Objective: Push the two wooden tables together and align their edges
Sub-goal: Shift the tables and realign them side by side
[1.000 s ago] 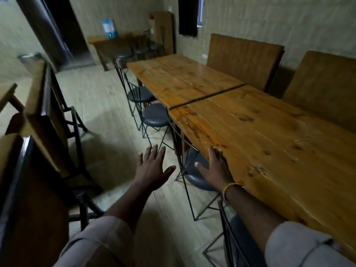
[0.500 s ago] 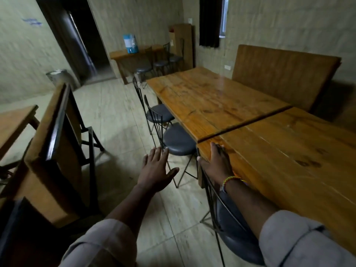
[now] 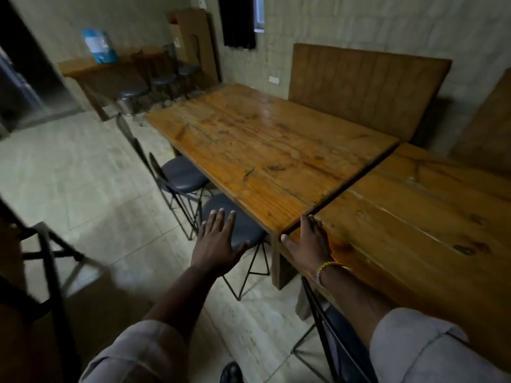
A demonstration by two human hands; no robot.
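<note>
A wide stretch of bare floor (image 3: 69, 189) fills the left and centre of the frame. Two chairs (image 3: 182, 175) crowd the far desk (image 3: 262, 150) along its left edge. Only a thin dark gap separates it from the near desk (image 3: 414, 230) at right. A bench (image 3: 359, 87) blocks the wall side, upper right.

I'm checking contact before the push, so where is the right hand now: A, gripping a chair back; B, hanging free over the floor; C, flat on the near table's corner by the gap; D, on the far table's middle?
C: the right hand lies open on the near table at its corner, beside the dark gap to the far table.
</note>
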